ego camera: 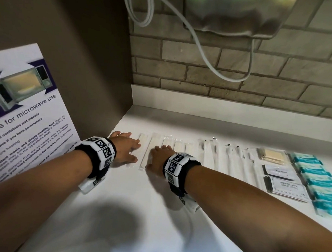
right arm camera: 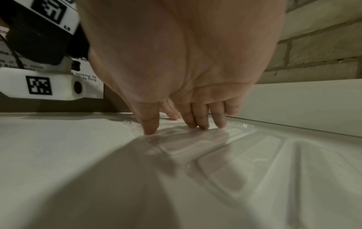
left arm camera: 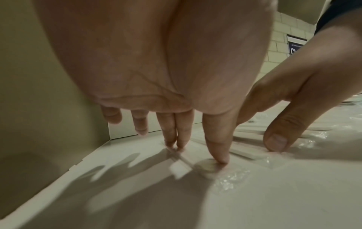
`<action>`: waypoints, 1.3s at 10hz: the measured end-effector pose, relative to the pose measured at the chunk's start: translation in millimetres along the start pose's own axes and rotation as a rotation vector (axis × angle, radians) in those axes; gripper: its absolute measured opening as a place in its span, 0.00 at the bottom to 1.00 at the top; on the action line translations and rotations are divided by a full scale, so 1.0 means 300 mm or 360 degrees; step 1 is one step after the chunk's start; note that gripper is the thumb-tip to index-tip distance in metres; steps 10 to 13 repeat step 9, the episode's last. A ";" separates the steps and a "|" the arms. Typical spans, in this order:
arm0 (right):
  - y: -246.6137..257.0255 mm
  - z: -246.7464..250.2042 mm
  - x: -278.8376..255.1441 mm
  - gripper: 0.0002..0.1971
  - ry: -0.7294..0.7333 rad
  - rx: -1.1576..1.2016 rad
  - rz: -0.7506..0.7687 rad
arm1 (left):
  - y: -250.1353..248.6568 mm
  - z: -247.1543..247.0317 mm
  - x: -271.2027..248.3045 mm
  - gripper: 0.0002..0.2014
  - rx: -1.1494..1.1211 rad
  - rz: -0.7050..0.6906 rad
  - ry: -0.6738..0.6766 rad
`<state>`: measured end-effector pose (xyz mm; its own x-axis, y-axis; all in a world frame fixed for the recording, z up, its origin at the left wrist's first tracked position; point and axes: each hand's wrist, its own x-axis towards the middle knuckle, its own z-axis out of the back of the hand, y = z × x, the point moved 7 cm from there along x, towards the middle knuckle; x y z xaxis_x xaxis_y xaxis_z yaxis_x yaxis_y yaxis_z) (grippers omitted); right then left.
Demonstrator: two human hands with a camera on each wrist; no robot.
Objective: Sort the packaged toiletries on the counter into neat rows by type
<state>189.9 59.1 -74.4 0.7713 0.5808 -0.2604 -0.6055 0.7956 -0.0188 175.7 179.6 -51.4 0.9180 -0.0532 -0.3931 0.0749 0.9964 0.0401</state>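
Both hands were flat on the white tabletop (ego camera: 157, 211), at the left end of the row of clear-wrapped white sticks (ego camera: 156, 148). My left hand (ego camera: 125, 149) was open, fingers (left arm camera: 216, 148) straight and slightly spread — middle fingertips and thumb pressed down on the leftmost wrapper (left arm camera: 225, 175), nothing pinched. My right hand (ego camera: 159, 158) was the same: fingers (right arm camera: 197, 119) straight and close together, tips and thumb pressed on the next wrapped sticks (right arm camera: 195, 139), no grip.

The row ran rightward along the tabletop — more long clear packets (ego camera: 222, 157), some with dark ends. Further right were a stack of tan squares (ego camera: 273, 156), two white sachets (ego camera: 286, 184) with black print, then a column of teal packets (ego camera: 318, 180) at the right edge.

A microwave-use notice (ego camera: 27, 108) leaned on the brown panel to my left; brick wall (ego camera: 220, 71) behind, a white cable (ego camera: 202, 49) hanging over it.
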 end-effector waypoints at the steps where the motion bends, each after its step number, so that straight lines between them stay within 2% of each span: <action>1: 0.000 -0.001 -0.001 0.27 -0.0021 0.0028 0.0011 | 0.001 -0.001 0.004 0.31 -0.0011 0.0006 -0.0006; 7: -0.007 -0.014 0.001 0.26 -0.0024 0.0153 0.0008 | 0.004 -0.003 0.026 0.31 -0.0012 -0.0003 0.0009; 9: -0.021 0.020 -0.018 0.27 -0.0066 0.0235 0.0026 | -0.023 0.033 0.042 0.31 0.0018 -0.0070 -0.0115; 13: -0.021 0.020 -0.018 0.27 -0.0066 0.0235 0.0026 | -0.023 0.033 0.042 0.31 0.0018 -0.0070 -0.0115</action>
